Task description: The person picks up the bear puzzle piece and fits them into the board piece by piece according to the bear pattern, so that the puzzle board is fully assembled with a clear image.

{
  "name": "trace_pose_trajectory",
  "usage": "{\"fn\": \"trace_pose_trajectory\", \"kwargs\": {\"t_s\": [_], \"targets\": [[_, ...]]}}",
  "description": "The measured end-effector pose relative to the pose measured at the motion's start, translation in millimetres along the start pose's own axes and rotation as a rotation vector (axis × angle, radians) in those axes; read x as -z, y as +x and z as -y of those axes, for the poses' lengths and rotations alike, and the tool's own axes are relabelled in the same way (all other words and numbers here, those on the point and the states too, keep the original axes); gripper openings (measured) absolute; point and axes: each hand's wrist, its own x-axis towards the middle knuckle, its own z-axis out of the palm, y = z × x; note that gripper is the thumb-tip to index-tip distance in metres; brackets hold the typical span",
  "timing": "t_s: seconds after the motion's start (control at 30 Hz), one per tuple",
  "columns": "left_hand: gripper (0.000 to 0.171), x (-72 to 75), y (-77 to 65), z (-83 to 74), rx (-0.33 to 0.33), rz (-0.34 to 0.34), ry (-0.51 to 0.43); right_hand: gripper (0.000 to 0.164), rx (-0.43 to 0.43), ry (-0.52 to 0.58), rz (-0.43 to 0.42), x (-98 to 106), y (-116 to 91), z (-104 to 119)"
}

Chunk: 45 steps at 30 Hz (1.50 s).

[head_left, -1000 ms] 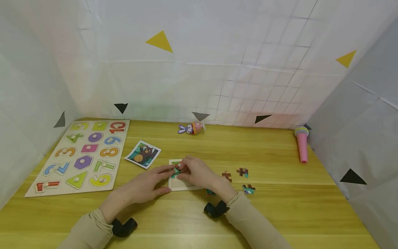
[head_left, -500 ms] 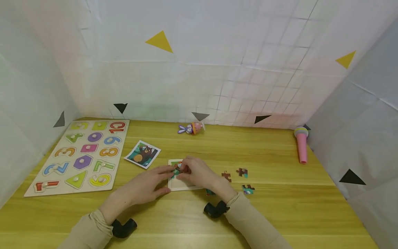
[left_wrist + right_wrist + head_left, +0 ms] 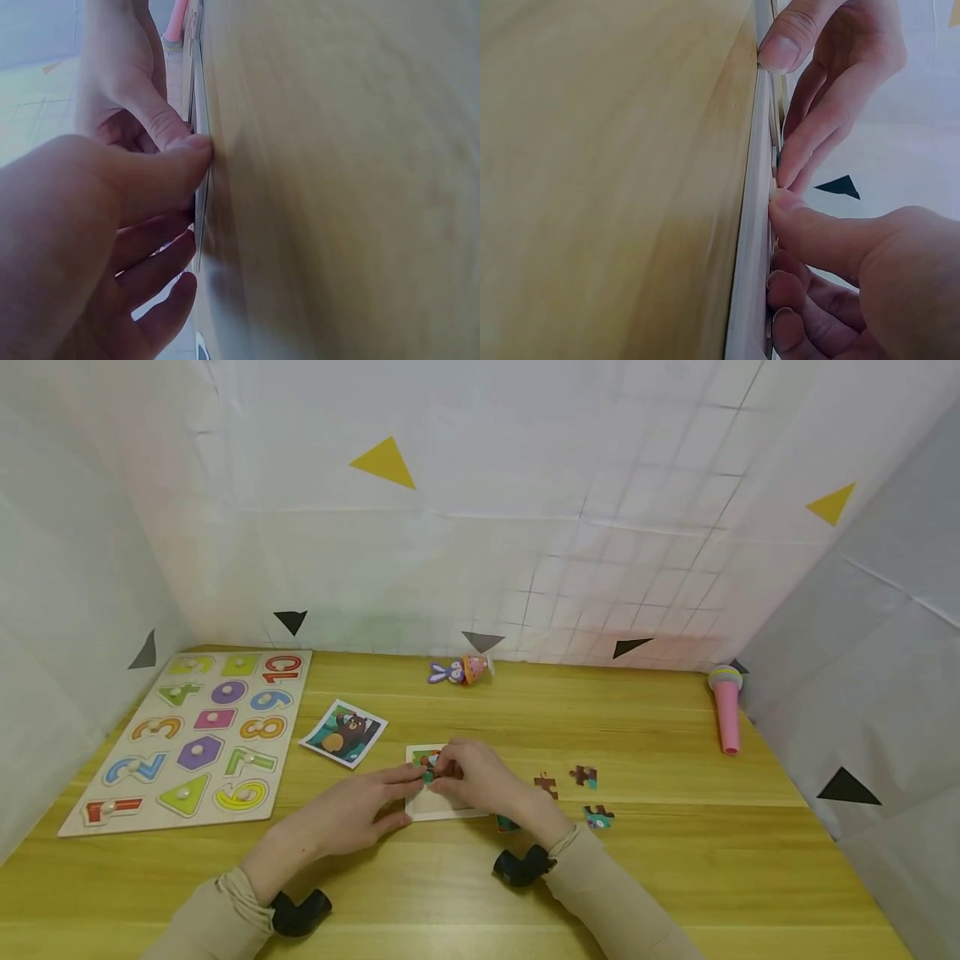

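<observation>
A small pale puzzle tray (image 3: 450, 816) lies mid-table, with some coloured jigsaw pieces (image 3: 428, 761) in its far left part. My left hand (image 3: 348, 814) reaches in from the left. Its extended fingers touch the pieces, while the thumb rests at the tray's near left edge. With thumb and fingertips, my right hand (image 3: 483, 781) pinches a jigsaw piece over the tray; that piece is mostly hidden by the fingers. Both hands (image 3: 840, 82) meet closely at the tray in the right wrist view. Loose jigsaw pieces (image 3: 546, 786) lie to the right, one partly under the right wrist.
Left of the tray is a bear picture card (image 3: 345, 732). Farther left lies a number-and-shape board (image 3: 150, 825). A purple rabbit toy (image 3: 459, 671) sits near the back wall, and a pink toy microphone (image 3: 727, 710) lies at the right. White sheets enclose the table.
The right fingertips have shifted very slightly at the tray, and the left fingers have edged a little right over the pieces. The loose pieces stay where they were.
</observation>
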Motion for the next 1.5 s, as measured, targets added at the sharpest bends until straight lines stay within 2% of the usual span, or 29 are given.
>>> {"fn": "trace_pose_trajectory", "kwargs": {"t_s": [0.3,0.43,0.53,0.77,0.9,1.17,1.5], "targets": [[0.05,-2.0,1.5,-0.6,0.023,0.028,-0.008,0.007,0.049,-0.022,0.025,4,-7,-4],[0.051,-3.9,1.6,-0.4,0.0,0.026,0.007,0.016,-0.004,0.023,0.088,15,-16,-8],[0.052,-4.3,1.8,-1.0,-0.017,0.027,0.015,0.023,-0.04,0.072,0.102,27,-26,-11],[0.052,-5.1,1.6,-0.8,-0.026,0.036,0.036,0.023,-0.057,0.099,0.022,55,-50,-28],[0.051,-5.9,0.7,0.1,-0.026,0.036,0.048,0.024,-0.037,0.066,-0.017,67,-61,-43],[0.051,-7.8,0.5,1.4,-0.042,0.03,0.057,0.024,-0.069,0.016,-0.028,84,-83,-58],[0.05,-5.1,0.6,-0.9,-0.039,0.034,0.038,0.022,-0.093,-0.018,0.007,90,-102,-77]]}}
